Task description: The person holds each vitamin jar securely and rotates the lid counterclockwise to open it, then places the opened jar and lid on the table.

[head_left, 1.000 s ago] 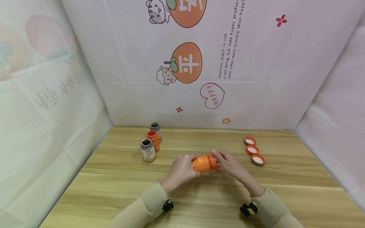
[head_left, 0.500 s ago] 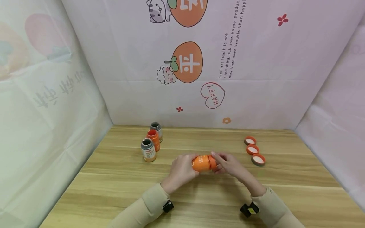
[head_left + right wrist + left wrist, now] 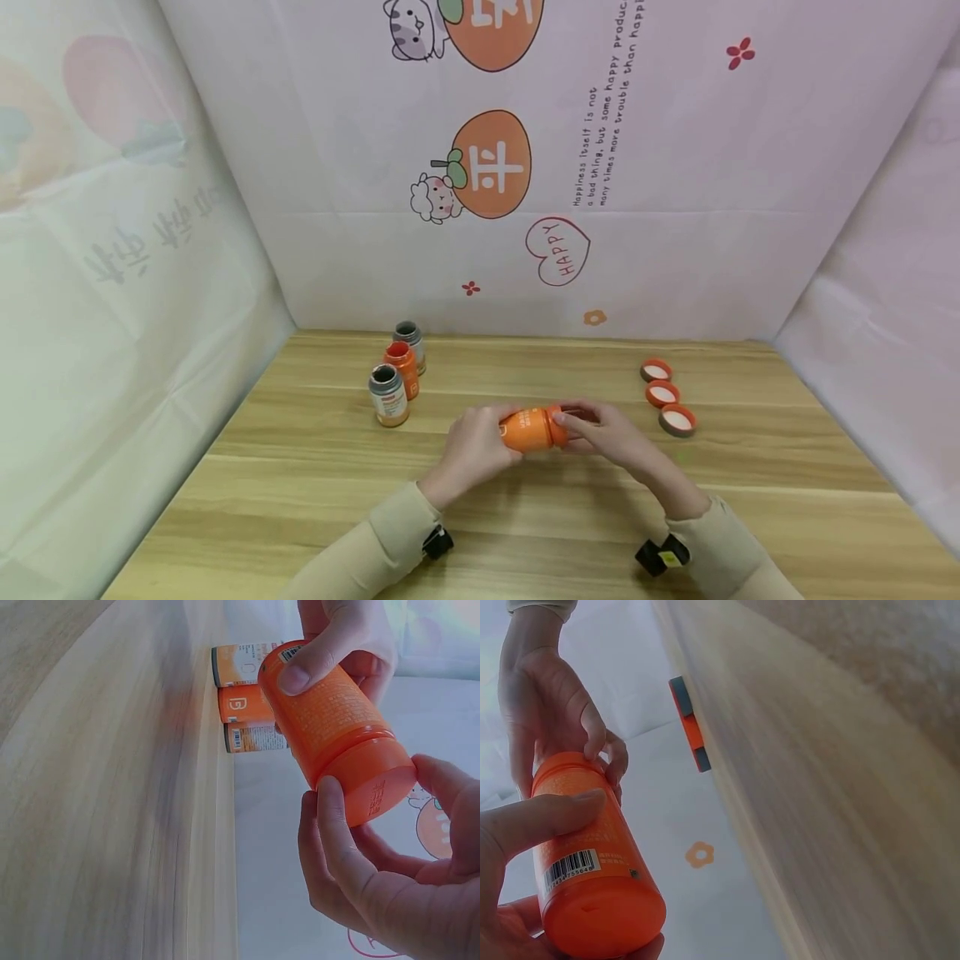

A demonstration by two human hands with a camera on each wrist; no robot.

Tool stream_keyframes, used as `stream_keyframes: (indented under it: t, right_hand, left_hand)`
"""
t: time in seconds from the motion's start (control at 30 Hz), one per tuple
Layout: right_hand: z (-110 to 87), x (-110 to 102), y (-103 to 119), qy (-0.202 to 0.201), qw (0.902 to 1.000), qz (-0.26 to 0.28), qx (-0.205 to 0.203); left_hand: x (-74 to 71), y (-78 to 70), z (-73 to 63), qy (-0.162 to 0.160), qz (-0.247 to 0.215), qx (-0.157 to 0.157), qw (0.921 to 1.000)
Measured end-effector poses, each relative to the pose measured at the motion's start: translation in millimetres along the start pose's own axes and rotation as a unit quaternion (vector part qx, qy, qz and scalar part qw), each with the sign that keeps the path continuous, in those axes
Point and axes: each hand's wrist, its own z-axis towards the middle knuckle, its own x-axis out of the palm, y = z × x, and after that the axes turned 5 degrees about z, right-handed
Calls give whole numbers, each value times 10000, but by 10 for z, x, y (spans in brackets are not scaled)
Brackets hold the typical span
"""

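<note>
My left hand [image 3: 472,443] grips the body of an orange bottle [image 3: 523,430], which lies tilted on its side above the middle of the table. Its barcode and base face the left wrist camera. At the other end, my right hand [image 3: 615,435] pinches the orange screw cap [image 3: 375,784]. In the right wrist view, fingertips touch opposite sides of the cap, and its embossed flat top faces that palm. The cap sits on the bottle's neck, with a narrow groove showing between cap and body.
At the back left stand three uncapped bottles in a slanting row: a grey-necked one [image 3: 390,400], an orange one [image 3: 405,371] and another grey-necked one [image 3: 410,335]. Three caps [image 3: 663,393] lie inside-up at the right. A printed cloth [image 3: 360,250] hangs behind the wooden table [image 3: 285,500].
The fingers of my right hand have shifted round the cap, its thumb now lower on the near side. The bottle and my left hand have moved very slightly left.
</note>
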Motion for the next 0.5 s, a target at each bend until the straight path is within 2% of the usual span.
stream_keyframes:
  t: [0.27, 0.5]
  right_hand:
    - [-12, -22, -13, 197, 9991, -196, -321]
    - [-32, -59, -9, 318, 9964, -305, -725]
  left_hand:
    - [-48, 6, -23, 151, -302, -133, 9993]
    - [-64, 17, -37, 183, -286, -133, 9993]
